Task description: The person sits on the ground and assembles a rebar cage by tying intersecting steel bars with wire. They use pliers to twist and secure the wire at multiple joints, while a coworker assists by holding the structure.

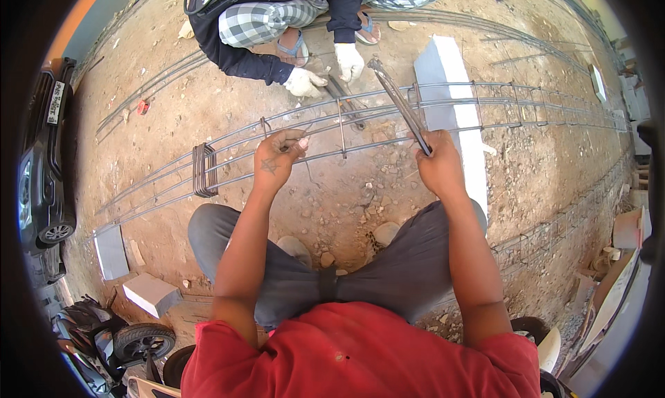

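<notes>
1. The cage (pixel 341 128), long thin steel bars tied with square rings, runs across the view between the person and a co-worker (pixel 270 20).
2. The left hand (pixel 277 155) is at the cage's near side, fingers curled in toward the thumb; whether it grips a bar or wire, I cannot tell.
3. The right hand (pixel 438 164) is closed around the handle end of a long steel tool (pixel 400 103), which slants away over the cage and hides part of the bars.
4. Opposite, the co-worker's gloves (pixel 305 83) are just beyond the far bars, near another tool (pixel 337 90).
5. A bundle of rings (pixel 202 171) hangs around the bars, left of the left hand.
6. A large white block (pixel 443 72) stands right of the tool, with bars passing across it; a smaller block (pixel 111 251) is at the cage's left end.
7. Farther left are a red object (pixel 143 107), a dark car (pixel 43 190) and a motorbike wheel (pixel 143 342).
8. Loose stones and more bars (pixel 163 79) lie on the dirt.
</notes>
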Motion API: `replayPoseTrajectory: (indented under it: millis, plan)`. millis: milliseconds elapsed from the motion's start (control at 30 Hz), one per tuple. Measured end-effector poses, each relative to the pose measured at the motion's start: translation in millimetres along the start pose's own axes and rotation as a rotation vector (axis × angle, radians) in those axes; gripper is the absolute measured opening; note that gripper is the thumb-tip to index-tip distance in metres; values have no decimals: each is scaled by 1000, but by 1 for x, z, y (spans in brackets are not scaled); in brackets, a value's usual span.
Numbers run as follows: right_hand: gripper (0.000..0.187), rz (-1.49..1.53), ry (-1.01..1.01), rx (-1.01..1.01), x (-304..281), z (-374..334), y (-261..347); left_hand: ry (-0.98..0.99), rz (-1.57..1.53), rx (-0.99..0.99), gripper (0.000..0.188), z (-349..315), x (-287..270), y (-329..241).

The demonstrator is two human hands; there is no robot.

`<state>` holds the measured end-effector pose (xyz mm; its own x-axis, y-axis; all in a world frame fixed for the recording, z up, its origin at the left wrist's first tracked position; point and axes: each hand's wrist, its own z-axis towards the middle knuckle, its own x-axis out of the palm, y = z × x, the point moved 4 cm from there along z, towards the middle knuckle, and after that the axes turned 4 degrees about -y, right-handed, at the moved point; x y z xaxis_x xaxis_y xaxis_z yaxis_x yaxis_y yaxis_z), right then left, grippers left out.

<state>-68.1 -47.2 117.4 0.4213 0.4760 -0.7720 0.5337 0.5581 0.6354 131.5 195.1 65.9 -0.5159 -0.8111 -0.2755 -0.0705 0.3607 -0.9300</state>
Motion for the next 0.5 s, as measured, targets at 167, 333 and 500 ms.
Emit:
replayPoseTrajectory:
  millis: [167,333,500]
  plan:
    - [31,-143,25,87,35,11,-41,-86,-187,-128,18,-35,5,-10]
    - [34,-338,-79,3,37,14,-23,-61,-268,-202,20,-77,49,-20]
    - [43,489,76,-177,43,10,33,-236,-205,-14,15,-87,68,-50]
